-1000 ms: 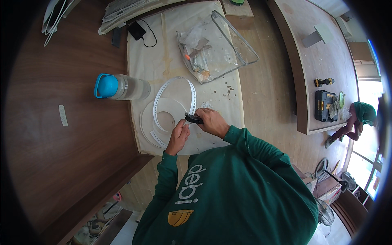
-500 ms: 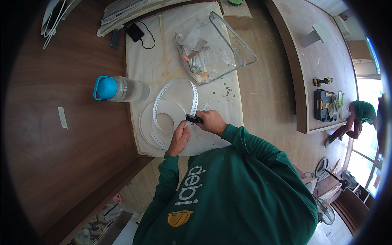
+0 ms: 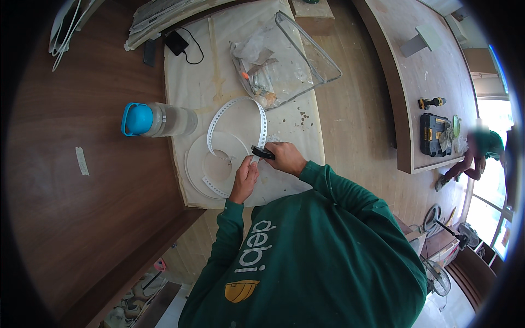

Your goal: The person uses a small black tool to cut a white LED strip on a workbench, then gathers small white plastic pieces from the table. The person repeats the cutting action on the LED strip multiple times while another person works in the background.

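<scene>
A white perforated strip (image 3: 263, 121) stands in a wide loop above the table, its row of holes showing along the band. My right hand (image 3: 288, 158) is closed round a small black hand tool (image 3: 263, 152), whose front end meets the strip; its exact kind is unclear. My left hand (image 3: 244, 181) pinches the strip just below the tool, fingers pressed together. Under the loop lie flat white rings or coils (image 3: 192, 169), and another perforated length (image 3: 213, 187) curves beside my left hand.
A clear water bottle with a blue lid (image 3: 136, 119) lies left. Beyond are a clear plastic zip bag (image 3: 295, 76) with contents and a black adapter (image 3: 175, 42). Small bits (image 3: 303, 119) dot the covered table. At far right, a drill (image 3: 432, 103), black toolbox (image 3: 435, 135) and another person (image 3: 486, 146).
Both hands and the black tool have shifted slightly right. The strip's loop has tilted and moved a little with them. The whole view has shifted slightly too.
</scene>
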`<state>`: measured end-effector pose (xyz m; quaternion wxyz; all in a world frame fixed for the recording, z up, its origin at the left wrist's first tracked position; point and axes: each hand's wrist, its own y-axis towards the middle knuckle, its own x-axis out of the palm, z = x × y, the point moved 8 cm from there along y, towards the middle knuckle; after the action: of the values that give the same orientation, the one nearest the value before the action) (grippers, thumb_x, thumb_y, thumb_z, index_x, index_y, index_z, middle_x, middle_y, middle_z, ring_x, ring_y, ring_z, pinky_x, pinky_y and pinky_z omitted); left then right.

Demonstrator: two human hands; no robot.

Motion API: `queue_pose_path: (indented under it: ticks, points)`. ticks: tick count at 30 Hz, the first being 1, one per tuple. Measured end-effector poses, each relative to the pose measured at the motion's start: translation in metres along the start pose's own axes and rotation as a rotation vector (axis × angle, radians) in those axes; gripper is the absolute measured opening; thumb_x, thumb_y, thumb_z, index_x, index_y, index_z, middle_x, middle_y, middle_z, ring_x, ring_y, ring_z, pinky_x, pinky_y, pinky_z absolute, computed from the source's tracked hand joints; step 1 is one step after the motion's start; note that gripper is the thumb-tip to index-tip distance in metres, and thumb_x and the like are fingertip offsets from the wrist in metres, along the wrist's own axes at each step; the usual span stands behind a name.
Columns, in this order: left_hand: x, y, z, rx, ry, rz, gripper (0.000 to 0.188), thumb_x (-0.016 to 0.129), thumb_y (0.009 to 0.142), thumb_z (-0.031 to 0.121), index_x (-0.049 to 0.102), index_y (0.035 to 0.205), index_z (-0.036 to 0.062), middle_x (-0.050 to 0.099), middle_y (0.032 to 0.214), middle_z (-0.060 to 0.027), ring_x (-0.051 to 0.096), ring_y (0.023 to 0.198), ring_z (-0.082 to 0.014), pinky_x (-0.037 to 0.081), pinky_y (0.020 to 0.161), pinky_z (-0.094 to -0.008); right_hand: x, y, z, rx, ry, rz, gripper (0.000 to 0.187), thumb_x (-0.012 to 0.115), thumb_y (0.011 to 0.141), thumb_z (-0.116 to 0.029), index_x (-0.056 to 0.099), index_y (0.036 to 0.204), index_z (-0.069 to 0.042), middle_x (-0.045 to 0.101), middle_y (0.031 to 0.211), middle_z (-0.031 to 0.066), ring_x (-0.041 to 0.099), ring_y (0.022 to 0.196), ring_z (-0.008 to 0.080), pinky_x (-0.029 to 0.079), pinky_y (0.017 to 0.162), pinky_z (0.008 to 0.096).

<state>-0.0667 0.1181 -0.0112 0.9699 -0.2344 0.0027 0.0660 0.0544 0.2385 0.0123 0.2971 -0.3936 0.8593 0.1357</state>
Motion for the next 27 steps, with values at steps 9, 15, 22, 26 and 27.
queue_pose_path:
  ticks: [9, 15, 22, 26, 27]
  points:
    - [0.002, -0.001, 0.013, -0.018, -0.003, 0.02, 0.037, 0.048, 0.116, 0.028, 0.054, 0.139, -0.0004, 0.045, 0.07, 0.002, 0.041, 0.061, -0.0063, 0.037, 0.056, -0.0256, -0.011, -0.009, -0.007, 0.014, 0.008, 0.051, 0.025, 0.076, 0.083, -0.013, 0.068, 0.106, -0.005, 0.073, 0.096, 0.0162, 0.072, 0.094, 0.0385, 0.059, 0.081, 0.0497]
    - [0.003, -0.004, 0.024, 0.004, 0.023, 0.018, 0.024, 0.047, 0.116, 0.027, 0.055, 0.116, 0.0037, 0.044, 0.069, 0.0024, 0.041, 0.061, -0.0056, 0.036, 0.055, -0.0255, -0.01, -0.01, -0.015, 0.0, -0.01, 0.008, 0.023, 0.075, 0.084, -0.013, 0.068, 0.104, -0.005, 0.073, 0.093, 0.0161, 0.072, 0.092, 0.0387, 0.059, 0.079, 0.0496]
    - [0.003, -0.002, 0.015, -0.009, 0.021, 0.023, 0.021, 0.048, 0.116, 0.025, 0.055, 0.113, 0.0049, 0.045, 0.069, 0.0023, 0.04, 0.06, -0.006, 0.036, 0.054, -0.0259, -0.009, -0.01, -0.013, -0.002, -0.019, 0.002, 0.021, 0.075, 0.085, -0.017, 0.067, 0.099, -0.005, 0.073, 0.088, 0.0167, 0.073, 0.086, 0.0394, 0.058, 0.077, 0.0508]
    - [0.003, -0.002, 0.013, 0.018, 0.025, 0.021, 0.021, 0.048, 0.115, 0.025, 0.055, 0.113, 0.0053, 0.046, 0.068, 0.0022, 0.041, 0.059, -0.0064, 0.036, 0.054, -0.0263, -0.006, -0.01, -0.012, -0.004, -0.046, 0.013, 0.021, 0.075, 0.087, -0.022, 0.067, 0.097, -0.006, 0.073, 0.082, 0.0162, 0.073, 0.079, 0.0396, 0.058, 0.073, 0.051]
    - [0.003, -0.002, 0.014, 0.017, 0.03, 0.022, 0.021, 0.048, 0.115, 0.025, 0.055, 0.113, 0.0053, 0.046, 0.068, 0.0023, 0.041, 0.059, -0.0065, 0.036, 0.054, -0.0264, -0.005, -0.01, -0.01, -0.003, -0.057, 0.015, 0.021, 0.075, 0.088, -0.024, 0.068, 0.096, -0.006, 0.073, 0.08, 0.016, 0.073, 0.077, 0.0396, 0.058, 0.072, 0.0511]
